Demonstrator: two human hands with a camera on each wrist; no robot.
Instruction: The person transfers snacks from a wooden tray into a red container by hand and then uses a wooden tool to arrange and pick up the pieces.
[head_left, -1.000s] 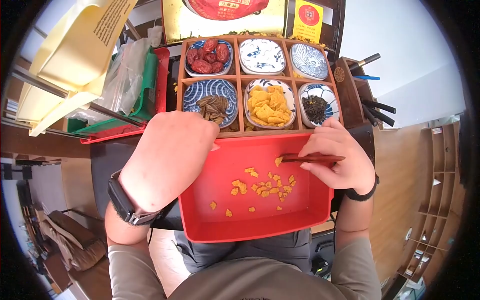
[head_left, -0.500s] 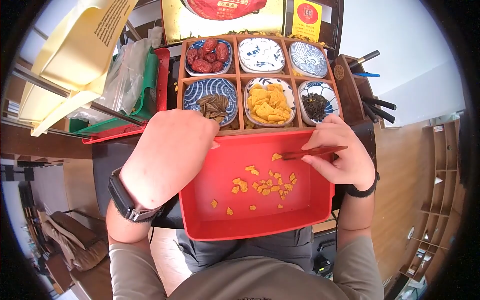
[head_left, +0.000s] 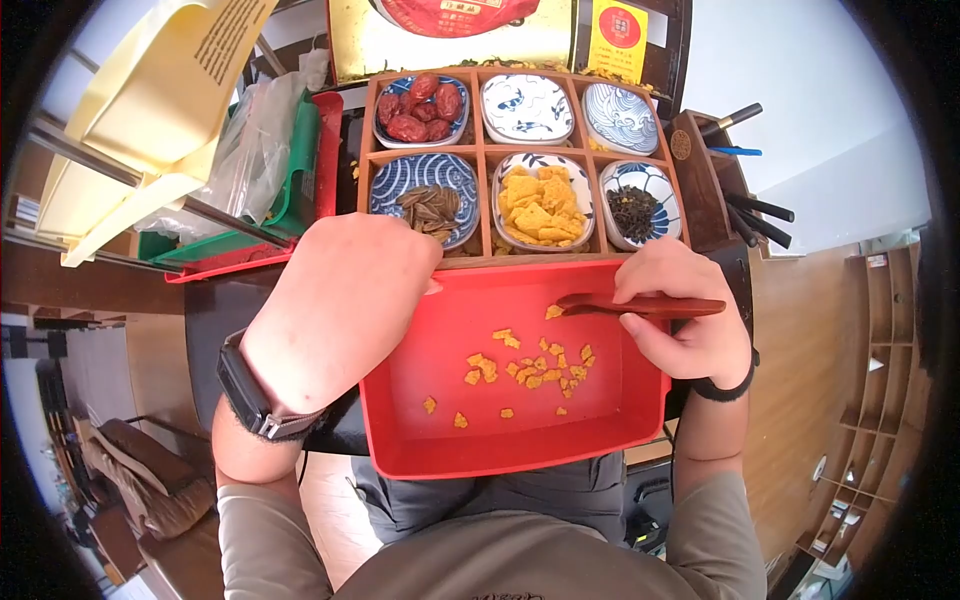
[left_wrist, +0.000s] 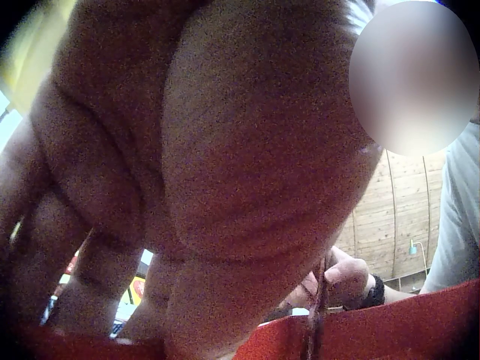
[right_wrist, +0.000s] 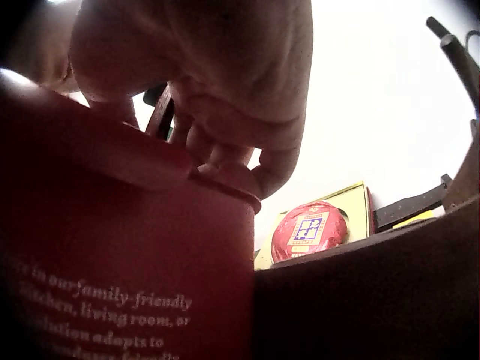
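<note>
In the head view, a red plastic bin (head_left: 520, 440) stands before the person, with several small yellow crumbs (head_left: 535, 375) scattered on its floor. My left hand (head_left: 340, 305) holds the bin's far left rim, its fingertips mostly hidden under the back of the hand. Dark red wooden tweezers (head_left: 690, 306) lie between the thumb and fingers of my right hand (head_left: 685, 310) at the bin's right side. Their tips meet a single yellow piece (head_left: 554, 312) near the far wall. The right wrist view shows this hand (right_wrist: 202, 97) above the bin's rim (right_wrist: 225, 189).
Behind the bin, a compartmented wooden tray (head_left: 480, 205) carries patterned dishes: red dates (head_left: 408, 128), brown seeds (head_left: 430, 210), yellow chunks (head_left: 540, 208) and dark tea leaves (head_left: 632, 212). A pen holder (head_left: 700, 165) stands right; a green basket (head_left: 290, 185) with plastic bags stands left.
The tweezers have turned in my right hand, so their rear end reaches farther right and their broad side shows. Their tips stay at the same yellow piece. My left hand keeps its place.
</note>
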